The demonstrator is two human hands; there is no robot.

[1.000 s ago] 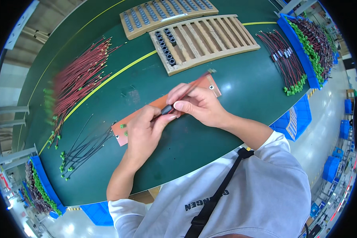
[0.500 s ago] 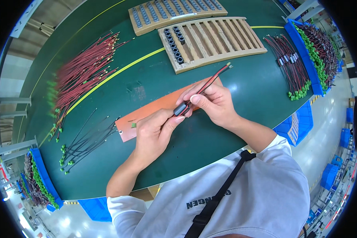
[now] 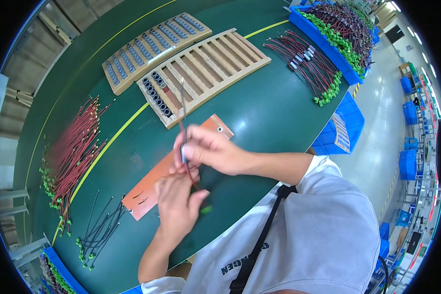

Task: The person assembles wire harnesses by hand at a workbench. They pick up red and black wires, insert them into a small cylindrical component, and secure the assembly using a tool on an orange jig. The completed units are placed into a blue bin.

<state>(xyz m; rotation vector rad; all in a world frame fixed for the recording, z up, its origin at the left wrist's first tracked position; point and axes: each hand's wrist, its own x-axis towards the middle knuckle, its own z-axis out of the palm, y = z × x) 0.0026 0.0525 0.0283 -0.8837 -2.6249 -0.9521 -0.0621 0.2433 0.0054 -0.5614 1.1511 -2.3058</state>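
A red and black cable [image 3: 193,183] runs up through both of my hands, blurred by motion. My right hand [image 3: 213,151] pinches it where a grey cylindrical core [image 3: 183,153] shows at the fingertips. Below, my left hand [image 3: 176,198] curls its fingers on the lower stretch, its thumb standing out. A blurred green connector [image 3: 206,209] hangs at the cable's lower end, beside the left thumb. The upper wire ends reach over the edge of the slotted wooden tray [image 3: 201,100]. Beneath both hands lies an orange strip [image 3: 144,194] on the green table.
Black ring cores [image 3: 156,97] fill the tray's left slots; another tray [image 3: 117,89] with grey cores stands behind. Red wires [image 3: 78,152] and black wires [image 3: 103,228] lie left. Cables with grey cores [image 3: 306,63] lie right, beside a blue bin [image 3: 323,46] of green-ended cables.
The view has turned, so the table's things sit further left. The cable now stands more upright between my hands, and the right hand's fingertips are on the core. The green connector shows below.
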